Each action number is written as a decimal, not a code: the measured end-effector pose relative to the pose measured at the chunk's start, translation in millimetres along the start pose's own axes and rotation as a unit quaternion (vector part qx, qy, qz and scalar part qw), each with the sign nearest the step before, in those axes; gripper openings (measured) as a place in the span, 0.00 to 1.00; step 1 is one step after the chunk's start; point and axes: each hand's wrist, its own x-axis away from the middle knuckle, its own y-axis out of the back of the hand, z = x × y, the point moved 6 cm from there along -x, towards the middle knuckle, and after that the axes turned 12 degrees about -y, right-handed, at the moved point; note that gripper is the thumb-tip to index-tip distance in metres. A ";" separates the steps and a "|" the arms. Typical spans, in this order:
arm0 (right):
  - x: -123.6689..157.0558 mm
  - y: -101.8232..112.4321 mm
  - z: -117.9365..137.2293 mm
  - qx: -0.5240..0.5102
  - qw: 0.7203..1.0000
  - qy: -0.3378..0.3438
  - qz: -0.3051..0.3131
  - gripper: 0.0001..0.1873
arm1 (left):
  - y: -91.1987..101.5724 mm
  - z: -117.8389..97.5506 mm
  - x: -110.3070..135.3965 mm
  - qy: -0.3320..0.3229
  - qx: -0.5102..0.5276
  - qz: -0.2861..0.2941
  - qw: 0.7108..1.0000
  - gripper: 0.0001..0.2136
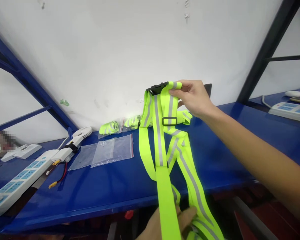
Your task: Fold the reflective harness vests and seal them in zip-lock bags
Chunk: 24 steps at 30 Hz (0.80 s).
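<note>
A fluorescent yellow reflective safety harness with grey reflective stripes hangs in front of me over the bench. My right hand pinches its upper strap near a black plastic buckle, holding that end high. Lower down, my left hand grips the long straps at the bottom of the view, and the fabric partly hides its fingers. A black rectangular slider sits on a strap just below my right hand. The harness is stretched between both hands and does not touch the bench.
A blue metal bench runs along a white wall. On it are flat clear plastic bags, bagged yellow items, a small white fan, wires with yellow connectors and a white power strip. Dark uprights frame both sides.
</note>
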 end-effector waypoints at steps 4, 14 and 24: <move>-2.2 0.0 -7.5 0.004 1.000 -0.005 0.001 0.03 | -9.1 -6.3 -20.1 -0.112 -0.114 0.085 0.984 0.16; -17.8 47.4 -27.7 -0.052 0.994 -0.066 -0.063 0.06 | -2.7 1.8 17.7 -0.114 -0.089 0.070 0.987 0.19; -25.3 63.2 -30.1 -0.059 0.994 -0.067 -0.062 0.07 | 13.7 23.5 45.7 0.063 0.054 -0.121 0.989 0.17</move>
